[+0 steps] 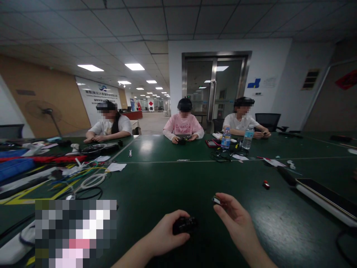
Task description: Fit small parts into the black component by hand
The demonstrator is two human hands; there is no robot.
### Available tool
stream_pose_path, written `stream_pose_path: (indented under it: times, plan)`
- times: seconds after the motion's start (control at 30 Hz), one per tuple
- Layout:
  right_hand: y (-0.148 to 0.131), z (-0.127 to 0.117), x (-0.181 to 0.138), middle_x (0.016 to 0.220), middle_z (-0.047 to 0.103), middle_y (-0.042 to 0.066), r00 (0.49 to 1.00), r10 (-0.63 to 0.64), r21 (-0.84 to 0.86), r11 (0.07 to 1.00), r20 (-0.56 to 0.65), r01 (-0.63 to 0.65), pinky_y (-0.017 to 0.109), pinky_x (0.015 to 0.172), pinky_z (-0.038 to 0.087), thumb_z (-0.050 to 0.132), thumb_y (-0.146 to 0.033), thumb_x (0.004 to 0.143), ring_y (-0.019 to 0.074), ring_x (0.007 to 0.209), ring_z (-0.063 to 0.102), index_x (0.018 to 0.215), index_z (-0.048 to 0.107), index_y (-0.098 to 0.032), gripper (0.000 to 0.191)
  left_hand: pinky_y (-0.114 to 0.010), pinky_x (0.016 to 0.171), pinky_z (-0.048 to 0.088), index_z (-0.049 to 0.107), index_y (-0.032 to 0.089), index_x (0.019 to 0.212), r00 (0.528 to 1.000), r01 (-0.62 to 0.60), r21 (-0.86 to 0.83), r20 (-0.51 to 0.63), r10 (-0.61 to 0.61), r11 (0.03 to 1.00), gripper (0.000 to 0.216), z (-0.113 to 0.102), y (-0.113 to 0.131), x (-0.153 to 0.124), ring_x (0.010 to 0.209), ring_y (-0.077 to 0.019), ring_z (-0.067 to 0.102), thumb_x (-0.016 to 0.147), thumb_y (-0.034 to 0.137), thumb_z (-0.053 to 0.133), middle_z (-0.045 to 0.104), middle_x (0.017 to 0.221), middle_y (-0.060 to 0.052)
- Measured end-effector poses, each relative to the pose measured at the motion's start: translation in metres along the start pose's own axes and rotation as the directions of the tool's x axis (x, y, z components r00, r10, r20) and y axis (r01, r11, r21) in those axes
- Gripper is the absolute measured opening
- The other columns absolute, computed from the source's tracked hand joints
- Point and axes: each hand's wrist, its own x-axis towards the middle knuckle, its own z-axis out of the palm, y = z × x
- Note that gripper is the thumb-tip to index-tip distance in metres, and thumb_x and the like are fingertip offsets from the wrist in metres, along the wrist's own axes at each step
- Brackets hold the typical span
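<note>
My left hand [167,230] is wrapped round a small black device [185,224], low over the green table. The device is dark, and its details are hard to make out. To its right, my right hand [235,217] pinches a small dark piece with a pale face [216,201] between thumb and fingertips. The two held things are apart. A small red and silver object [266,184] lies on the table beyond my right hand.
Tangled cables [92,181] and a blue bin [16,168] crowd the left side. A flat dark-screened device [327,195] lies at right. Water bottles [247,137] stand farther back. Three people sit across the table [156,178]; a small wrench [130,153] lies near them.
</note>
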Motion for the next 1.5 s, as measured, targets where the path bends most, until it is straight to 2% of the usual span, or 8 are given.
stream_pose_path:
  times: [0.43,0.7,0.93,1.17,1.5]
  plan:
    - [0.003,0.004,-0.004,0.093,0.069,0.005,0.999,0.014,-0.067,0.998,0.049,-0.011,0.036,0.079,0.053,0.068,-0.037,0.072,0.0230,0.088,0.063,0.097,0.066,-0.023,0.029,-0.033,0.083,0.045,0.056,0.023,0.112,1.000,0.002,-0.038,0.003,-0.002,0.999,0.039,0.000,0.000,0.000,0.088,-0.0198,0.058,0.074,0.019,0.065,0.061,0.101,-0.002]
    - [0.000,0.010,-0.007,0.091,0.068,0.004,0.993,-0.020,-0.113,0.993,0.119,0.034,0.035,0.080,0.050,0.066,-0.034,0.073,0.0228,0.088,0.061,0.093,0.067,-0.023,0.023,-0.030,0.080,0.046,0.056,0.022,0.111,1.000,-0.023,-0.013,-0.018,0.023,1.000,0.040,0.001,0.000,0.000,0.090,-0.0202,0.059,0.072,0.017,0.064,0.062,0.100,-0.002]
    - [-0.008,0.019,-0.012,0.088,0.067,0.004,0.965,0.019,-0.121,0.993,0.263,0.013,0.036,0.082,0.050,0.063,-0.028,0.075,0.0225,0.088,0.063,0.090,0.067,-0.022,0.017,-0.030,0.079,0.047,0.057,0.021,0.111,0.999,-0.041,0.017,-0.022,0.041,0.999,0.039,-0.001,0.004,-0.001,0.088,-0.0196,0.059,0.073,0.019,0.064,0.062,0.099,-0.002]
    - [-0.004,0.023,-0.014,0.092,0.068,0.003,0.942,0.060,-0.193,0.981,0.330,0.005,0.038,0.085,0.049,0.064,-0.026,0.074,0.0238,0.093,0.062,0.089,0.069,-0.024,0.016,-0.029,0.078,0.047,0.057,0.020,0.110,0.998,-0.065,0.006,-0.005,0.065,0.998,0.037,-0.002,0.007,0.000,0.088,-0.0193,0.058,0.074,0.020,0.065,0.062,0.100,-0.003]
    - [0.001,0.032,-0.015,0.095,0.065,0.002,0.881,0.085,-0.299,0.952,0.465,0.066,0.040,0.088,0.046,0.065,-0.018,0.072,0.0244,0.096,0.059,0.085,0.070,-0.029,0.017,-0.029,0.075,0.048,0.056,0.018,0.112,0.998,-0.068,-0.001,-0.015,0.068,0.998,0.040,-0.001,0.000,0.001,0.085,-0.0190,0.058,0.074,0.024,0.066,0.061,0.098,-0.004]
